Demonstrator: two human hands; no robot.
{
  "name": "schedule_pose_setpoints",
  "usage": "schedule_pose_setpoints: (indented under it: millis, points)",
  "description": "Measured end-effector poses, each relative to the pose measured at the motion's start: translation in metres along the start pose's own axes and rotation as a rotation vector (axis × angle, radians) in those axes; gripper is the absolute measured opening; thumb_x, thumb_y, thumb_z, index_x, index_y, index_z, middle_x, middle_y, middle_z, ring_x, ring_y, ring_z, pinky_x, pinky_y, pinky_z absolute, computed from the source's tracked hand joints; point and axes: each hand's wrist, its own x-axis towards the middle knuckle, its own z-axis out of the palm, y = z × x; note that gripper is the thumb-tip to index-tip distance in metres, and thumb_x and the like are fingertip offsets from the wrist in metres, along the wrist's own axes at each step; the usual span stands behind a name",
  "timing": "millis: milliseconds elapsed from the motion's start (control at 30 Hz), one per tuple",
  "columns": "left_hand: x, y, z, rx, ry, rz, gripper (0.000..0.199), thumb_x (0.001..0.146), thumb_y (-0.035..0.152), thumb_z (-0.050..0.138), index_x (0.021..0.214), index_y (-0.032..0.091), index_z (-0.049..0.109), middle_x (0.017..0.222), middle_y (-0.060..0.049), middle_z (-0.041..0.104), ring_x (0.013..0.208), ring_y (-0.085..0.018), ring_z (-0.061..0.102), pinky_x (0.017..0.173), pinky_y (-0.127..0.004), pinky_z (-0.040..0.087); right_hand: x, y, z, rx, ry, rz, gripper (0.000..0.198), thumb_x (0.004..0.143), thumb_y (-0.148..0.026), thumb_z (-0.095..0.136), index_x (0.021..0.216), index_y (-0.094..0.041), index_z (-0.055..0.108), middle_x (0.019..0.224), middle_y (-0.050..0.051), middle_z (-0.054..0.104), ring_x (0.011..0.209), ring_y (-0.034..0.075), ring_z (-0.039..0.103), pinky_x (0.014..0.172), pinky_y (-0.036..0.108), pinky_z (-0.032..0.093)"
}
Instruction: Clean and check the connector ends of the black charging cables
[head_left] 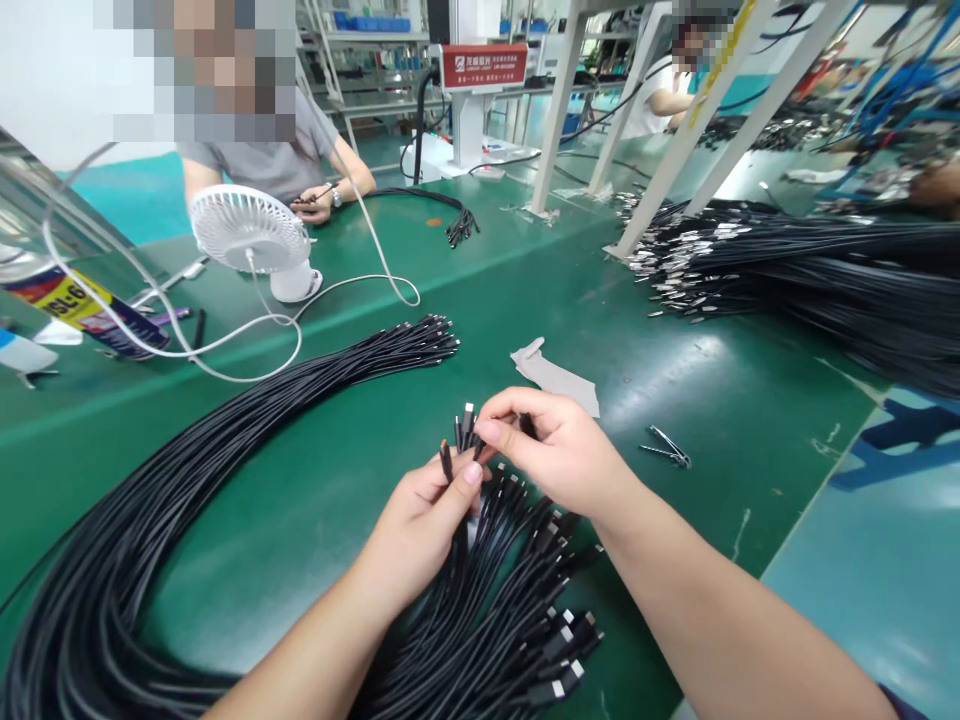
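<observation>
Several black cables with plug ends [466, 425] stand up out of my hands above the green table. My left hand [431, 520] is closed around them, thumb pressed on the cables; one plug there has an orange tip. My right hand [551, 445] pinches at the same plug ends, thumb against forefinger, and a dark piece shows between its fingers. Just below lies a bundle of black cables [517, 590] with white and metal plugs fanned out to the right. The same bundle curves round to the left, its other small-tipped ends [431, 340] lying farther back.
A white fan [251, 230] with a looping white cord stands at the back left, near a spray can [82, 310]. Tweezers [667, 447] and a grey strip [559, 375] lie to the right. Grey posts [660, 130] rise beside a large cable pile [787, 260]. A co-worker [277, 160] sits opposite.
</observation>
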Motion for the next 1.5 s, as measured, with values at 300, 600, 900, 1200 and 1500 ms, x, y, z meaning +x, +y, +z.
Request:
schedule_pose_setpoints:
  millis: [300, 600, 900, 1200, 1500]
  points:
    - [-0.004, 0.008, 0.009, -0.256, 0.100, -0.101, 0.038, 0.078, 0.051, 0.067, 0.064, 0.016, 0.069, 0.054, -0.001, 0.061, 0.062, -0.015, 0.053, 0.069, -0.027, 0.041, -0.001, -0.006, 0.004, 0.160, -0.158, 0.197, 0.018, 0.085, -0.027, 0.061, 0.070, -0.018, 0.056, 0.051, -0.005, 0.057, 0.048, 0.013, 0.061, 0.054, 0.026, 0.049]
    - [-0.003, 0.007, 0.006, -0.579, 0.075, -0.187, 0.027, 0.075, 0.040, 0.074, 0.071, 0.014, 0.069, 0.058, 0.001, 0.058, 0.044, -0.007, 0.048, 0.044, -0.021, 0.037, -0.013, -0.015, -0.002, -0.388, -0.062, -0.110, 0.015, 0.092, -0.016, 0.047, 0.106, -0.018, 0.050, 0.086, 0.004, 0.066, 0.078, 0.016, 0.063, 0.068, 0.029, 0.050]
    - [-0.005, 0.011, 0.005, -0.588, 0.099, -0.179, 0.026, 0.073, 0.040, 0.075, 0.078, 0.014, 0.073, 0.063, 0.001, 0.059, 0.043, -0.007, 0.051, 0.040, -0.021, 0.041, -0.015, -0.010, 0.001, -0.857, 0.059, -0.471, 0.022, 0.092, -0.010, 0.040, 0.094, -0.017, 0.061, 0.081, 0.005, 0.065, 0.071, 0.016, 0.059, 0.061, 0.027, 0.045]
    - [-0.005, 0.011, 0.005, -0.506, 0.059, -0.158, 0.030, 0.077, 0.040, 0.072, 0.063, 0.014, 0.067, 0.053, 0.001, 0.057, 0.042, -0.009, 0.050, 0.042, -0.022, 0.041, -0.016, -0.010, 0.002, -0.996, 0.061, -0.540, 0.028, 0.094, -0.012, 0.039, 0.099, -0.013, 0.067, 0.084, 0.006, 0.070, 0.072, 0.018, 0.061, 0.063, 0.031, 0.046]
    - [-0.002, 0.009, 0.000, -0.297, 0.055, -0.105, 0.033, 0.083, 0.040, 0.066, 0.060, 0.016, 0.062, 0.046, 0.002, 0.055, 0.042, -0.010, 0.049, 0.047, -0.023, 0.040, -0.017, -0.009, 0.001, -1.065, 0.075, -0.563, 0.029, 0.096, -0.016, 0.040, 0.092, -0.012, 0.067, 0.085, 0.008, 0.071, 0.073, 0.019, 0.062, 0.063, 0.031, 0.044]
